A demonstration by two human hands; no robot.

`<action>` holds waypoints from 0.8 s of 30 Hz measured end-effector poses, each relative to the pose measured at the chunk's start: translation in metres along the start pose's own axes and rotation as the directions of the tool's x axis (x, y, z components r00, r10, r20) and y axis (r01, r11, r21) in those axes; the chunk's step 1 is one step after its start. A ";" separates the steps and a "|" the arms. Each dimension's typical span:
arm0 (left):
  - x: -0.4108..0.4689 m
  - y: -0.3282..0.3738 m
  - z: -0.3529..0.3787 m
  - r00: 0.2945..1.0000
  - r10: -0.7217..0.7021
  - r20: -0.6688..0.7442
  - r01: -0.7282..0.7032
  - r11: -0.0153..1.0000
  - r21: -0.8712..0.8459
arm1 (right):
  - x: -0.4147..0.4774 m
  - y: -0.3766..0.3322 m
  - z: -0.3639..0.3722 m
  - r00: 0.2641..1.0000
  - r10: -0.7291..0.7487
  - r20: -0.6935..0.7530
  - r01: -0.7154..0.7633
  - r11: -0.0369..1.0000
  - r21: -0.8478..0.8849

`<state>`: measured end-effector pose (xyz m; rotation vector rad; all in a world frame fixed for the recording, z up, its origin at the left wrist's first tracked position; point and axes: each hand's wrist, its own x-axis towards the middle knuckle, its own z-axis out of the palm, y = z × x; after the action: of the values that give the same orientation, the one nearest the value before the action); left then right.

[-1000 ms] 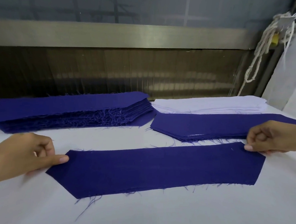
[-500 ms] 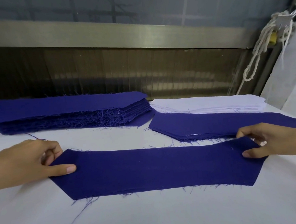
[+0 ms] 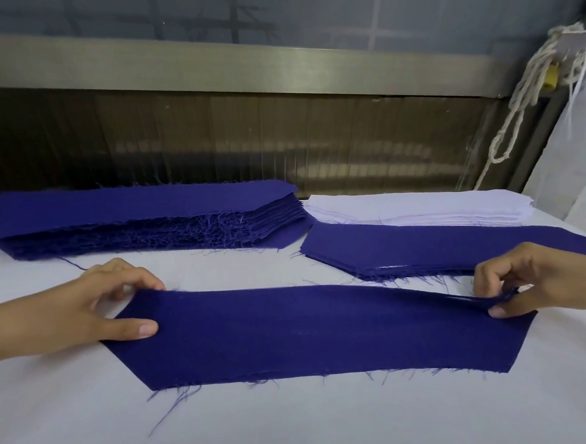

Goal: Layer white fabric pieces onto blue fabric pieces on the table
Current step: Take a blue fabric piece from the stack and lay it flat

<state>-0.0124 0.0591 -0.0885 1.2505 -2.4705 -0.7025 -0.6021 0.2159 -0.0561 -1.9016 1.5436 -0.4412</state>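
Lying flat on the white worktop point(image 3: 297, 427), one blue piece point(image 3: 308, 330) is pinched at both ends: left hand point(image 3: 94, 309) grips its left end, right hand point(image 3: 532, 282) lifts its far right corner. Behind sit a tall blue stack point(image 3: 140, 217), a low blue stack point(image 3: 441, 250) and a white stack point(image 3: 421, 208).

left blue stack point(image 3: 129, 211): left end cut off by frame edge. white stack point(image 3: 421, 207): near edge covered by right blue stack point(image 3: 440, 247). blue piece point(image 3: 308, 330): right corner partly hidden in right hand point(image 3: 535, 279).
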 end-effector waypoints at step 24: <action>0.021 0.057 -0.013 0.957 -0.217 0.192 0.283 0.843 -0.457 | -0.008 -0.017 -0.022 0.875 0.404 -0.267 -0.190 0.795 0.576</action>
<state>-0.0568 0.0666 -0.0460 1.3623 -2.0416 -1.4112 -0.6055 0.2194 -0.0273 -1.1470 1.6997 -1.0223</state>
